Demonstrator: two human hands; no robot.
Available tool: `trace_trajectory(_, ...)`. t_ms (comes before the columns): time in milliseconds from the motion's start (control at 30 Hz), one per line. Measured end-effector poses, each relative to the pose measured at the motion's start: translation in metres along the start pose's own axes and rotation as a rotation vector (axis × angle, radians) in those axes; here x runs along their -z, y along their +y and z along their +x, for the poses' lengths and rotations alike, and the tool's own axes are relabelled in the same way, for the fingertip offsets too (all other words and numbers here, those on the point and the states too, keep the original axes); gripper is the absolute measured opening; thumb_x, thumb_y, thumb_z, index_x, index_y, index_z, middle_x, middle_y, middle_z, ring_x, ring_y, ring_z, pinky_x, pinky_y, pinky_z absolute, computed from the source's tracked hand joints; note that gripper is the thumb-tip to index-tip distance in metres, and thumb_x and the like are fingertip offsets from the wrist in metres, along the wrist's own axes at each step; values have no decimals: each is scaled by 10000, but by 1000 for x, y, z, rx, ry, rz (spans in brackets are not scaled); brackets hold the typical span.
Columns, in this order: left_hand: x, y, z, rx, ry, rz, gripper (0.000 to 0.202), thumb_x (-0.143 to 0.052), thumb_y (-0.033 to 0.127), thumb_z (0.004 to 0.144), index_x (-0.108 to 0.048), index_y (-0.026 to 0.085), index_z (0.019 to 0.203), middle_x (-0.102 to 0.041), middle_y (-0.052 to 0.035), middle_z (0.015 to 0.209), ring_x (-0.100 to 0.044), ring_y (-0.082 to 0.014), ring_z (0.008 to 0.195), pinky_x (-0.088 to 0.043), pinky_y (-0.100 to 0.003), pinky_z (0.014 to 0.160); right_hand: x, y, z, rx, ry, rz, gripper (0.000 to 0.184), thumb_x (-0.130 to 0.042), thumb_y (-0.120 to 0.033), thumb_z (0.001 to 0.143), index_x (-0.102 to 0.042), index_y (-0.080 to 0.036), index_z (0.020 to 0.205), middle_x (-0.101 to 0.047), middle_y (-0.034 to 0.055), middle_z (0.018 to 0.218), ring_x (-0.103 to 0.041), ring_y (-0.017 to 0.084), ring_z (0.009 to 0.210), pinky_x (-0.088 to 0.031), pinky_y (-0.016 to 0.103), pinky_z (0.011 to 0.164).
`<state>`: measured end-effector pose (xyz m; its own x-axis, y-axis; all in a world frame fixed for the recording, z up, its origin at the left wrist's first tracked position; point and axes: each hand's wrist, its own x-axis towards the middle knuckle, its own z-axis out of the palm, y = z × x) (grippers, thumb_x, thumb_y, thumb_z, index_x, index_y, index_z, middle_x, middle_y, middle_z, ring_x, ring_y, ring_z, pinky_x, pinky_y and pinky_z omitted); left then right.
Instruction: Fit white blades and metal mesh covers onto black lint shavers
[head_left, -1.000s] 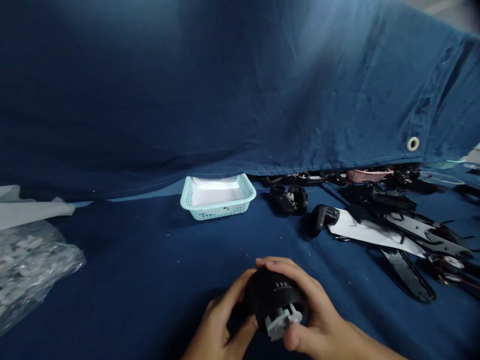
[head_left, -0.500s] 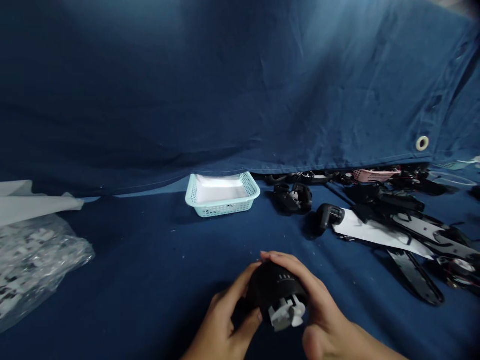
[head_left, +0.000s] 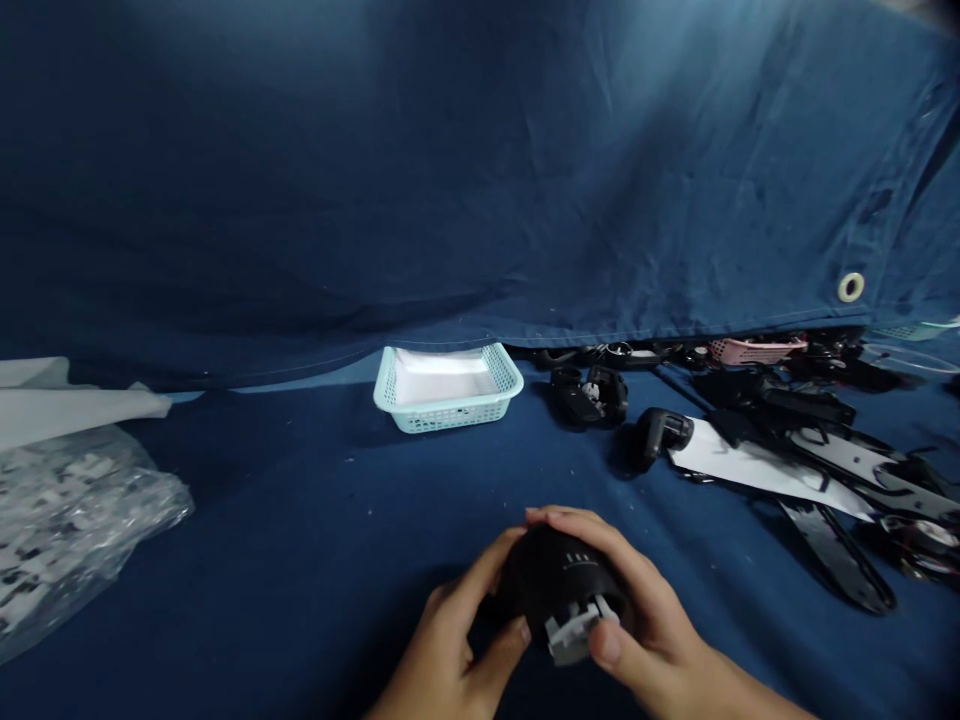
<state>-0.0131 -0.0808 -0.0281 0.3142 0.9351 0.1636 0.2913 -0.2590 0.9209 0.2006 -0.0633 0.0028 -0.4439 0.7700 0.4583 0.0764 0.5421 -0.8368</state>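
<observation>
Low in the middle of the view I hold a round black housing [head_left: 559, 585] with both hands over the blue cloth. A white plastic insert [head_left: 571, 632] sticks out of its near end. My left hand [head_left: 450, 650] curls round the housing's left side, thumb against its lower edge. My right hand [head_left: 645, 625] wraps over the top and right side, and its thumb presses on the white insert.
A pale green basket [head_left: 448, 387] lined with white paper stands behind. Black parts [head_left: 589, 393], long black blades [head_left: 836, 545] and a white sheet [head_left: 757, 465] lie to the right. A clear bag of small white pieces [head_left: 71, 520] lies at left. A hanging blue cloth [head_left: 480, 170] closes the back.
My right thumb has come back onto the white insert after lifting off it half a second ago. The housing stays in both hands.
</observation>
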Motion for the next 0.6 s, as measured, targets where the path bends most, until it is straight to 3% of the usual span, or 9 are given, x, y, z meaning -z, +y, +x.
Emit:
trace_trajectory(167,0,8,-2,77,2,-33,551,-580,373,921,-418,321,1445,-536,-65,1433,-557,-287,1256,-471,-460,1065,2,3,-7,-85,-46,51,754,-698,-559,790,-400,-336,1445,-423,97,1506,-393,360,1388,-345,528,1127)
trace_trajectory(467,0,8,2,5,15,-7,550,-592,331,908,-430,338,1433,-566,-51,1407,-586,-274,1227,-520,-404,1013,-4,0,-4,-28,-16,-50,728,-709,-324,817,-354,-394,1449,-454,67,1485,-419,334,1380,-354,515,1128)
trace_trajectory(600,2,12,2,36,-2,-78,532,-584,307,915,-434,339,1424,-553,-45,1419,-565,-268,1251,-485,-423,1050,-1,1,-6,-91,-65,-1,770,-730,-418,804,-330,-405,1462,-396,55,1535,-353,340,1419,-301,539,1148)
